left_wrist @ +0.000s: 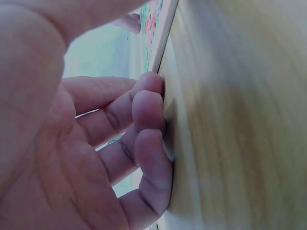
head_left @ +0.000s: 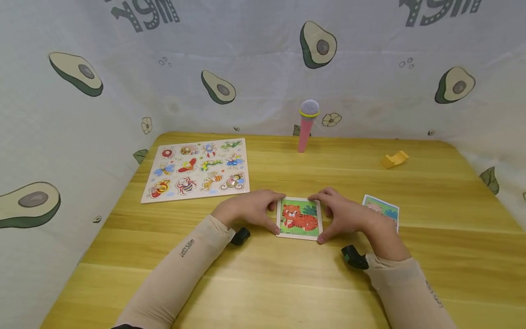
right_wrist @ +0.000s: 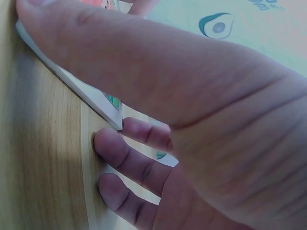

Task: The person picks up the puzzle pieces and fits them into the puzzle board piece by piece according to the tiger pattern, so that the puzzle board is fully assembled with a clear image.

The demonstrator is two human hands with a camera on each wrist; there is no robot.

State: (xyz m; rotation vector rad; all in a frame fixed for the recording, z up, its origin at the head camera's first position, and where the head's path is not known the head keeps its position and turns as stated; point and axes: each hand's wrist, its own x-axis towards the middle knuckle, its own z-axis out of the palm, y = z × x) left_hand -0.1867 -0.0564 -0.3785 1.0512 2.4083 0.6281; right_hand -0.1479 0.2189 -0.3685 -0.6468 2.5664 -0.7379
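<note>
A small square tiger puzzle (head_left: 300, 218) with a pale wooden frame lies on the table between both hands. My left hand (head_left: 255, 208) holds its left side, thumb at the near corner and index finger at the far corner. On the right side, my right hand (head_left: 344, 214) grips the frame the same way, thumb at the near corner. In the left wrist view the other fingers (left_wrist: 151, 153) curl down onto the table beside the frame edge (left_wrist: 165, 33). The right wrist view shows the thumb lying along the frame (right_wrist: 98, 103), with the other fingertips near the tabletop.
A wooden peg puzzle board (head_left: 197, 170) with insect pieces lies at the back left. A pink toy microphone (head_left: 306, 125) stands at the back. To the right are a yellow block (head_left: 395, 159) and a picture card (head_left: 388, 210), partly hidden by the right forearm.
</note>
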